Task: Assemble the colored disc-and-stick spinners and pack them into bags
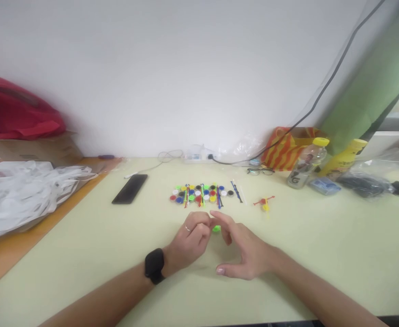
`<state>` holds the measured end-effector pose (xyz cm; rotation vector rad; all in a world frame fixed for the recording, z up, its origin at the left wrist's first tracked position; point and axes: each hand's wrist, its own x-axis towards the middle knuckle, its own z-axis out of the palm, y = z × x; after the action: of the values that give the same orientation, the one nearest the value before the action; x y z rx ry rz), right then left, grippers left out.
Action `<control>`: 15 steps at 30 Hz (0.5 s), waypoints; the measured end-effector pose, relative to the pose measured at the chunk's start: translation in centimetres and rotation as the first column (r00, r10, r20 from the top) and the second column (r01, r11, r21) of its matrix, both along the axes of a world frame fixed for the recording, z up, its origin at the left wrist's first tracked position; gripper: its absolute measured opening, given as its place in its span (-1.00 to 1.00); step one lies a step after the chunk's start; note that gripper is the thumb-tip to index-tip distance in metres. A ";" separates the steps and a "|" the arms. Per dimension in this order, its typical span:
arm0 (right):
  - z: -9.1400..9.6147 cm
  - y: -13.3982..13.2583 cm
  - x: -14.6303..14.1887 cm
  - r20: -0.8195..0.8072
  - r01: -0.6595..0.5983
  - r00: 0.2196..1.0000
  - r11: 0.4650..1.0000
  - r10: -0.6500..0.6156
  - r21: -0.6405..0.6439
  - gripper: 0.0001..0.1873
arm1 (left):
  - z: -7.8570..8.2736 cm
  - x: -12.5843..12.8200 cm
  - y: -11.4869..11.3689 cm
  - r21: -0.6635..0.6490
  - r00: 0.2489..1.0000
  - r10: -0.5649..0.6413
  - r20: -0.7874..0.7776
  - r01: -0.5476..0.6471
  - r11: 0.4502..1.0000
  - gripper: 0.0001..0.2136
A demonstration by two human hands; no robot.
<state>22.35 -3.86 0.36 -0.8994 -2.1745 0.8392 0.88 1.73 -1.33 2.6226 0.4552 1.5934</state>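
Observation:
My left hand [190, 240], with a ring and a black wristwatch, is curled in a pinch at the middle of the pale yellow table [83, 254]. My right hand [242, 250] meets it from the right, fingers bent, thumb stretched low. Between their fingertips sits a small bright green piece [216, 228]; both hands touch it. Just beyond lies a cluster of small coloured discs and thin sticks [201, 194]. A blue stick [236, 190] and a red-and-yellow assembled piece [264, 202] lie to the right of the cluster.
A black phone [130, 189] lies left of the cluster. White plastic bags [22, 190] and a red bag [12, 109] are at far left. Glasses [260, 171], two yellow-capped bottles [305, 163], a striped bag [284, 147], a power strip and a black cable stand along the back right.

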 end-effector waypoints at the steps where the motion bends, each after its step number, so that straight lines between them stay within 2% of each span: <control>1: 0.0 0.0 0.0 0.018 0.007 1.000 1.000 -0.007 0.007 0.19 | -0.1 0.0 0.1 0.001 1.000 0.004 -0.001 -0.004 1.000 -0.67; 9: 0.3 0.1 0.0 0.056 0.022 0.998 1.000 -0.022 0.000 0.19 | -1.0 -0.5 0.6 -0.090 0.999 -0.042 -0.015 0.041 0.995 -0.69; 15: 0.7 -0.1 0.0 0.093 0.029 0.995 0.999 -0.026 -0.025 0.19 | -1.2 -0.7 0.6 -0.096 0.999 -0.046 -0.020 0.044 0.994 -0.70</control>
<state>22.33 -3.96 1.02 -0.9975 -2.2293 0.8300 0.21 2.37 -2.53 2.5643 0.4583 1.4921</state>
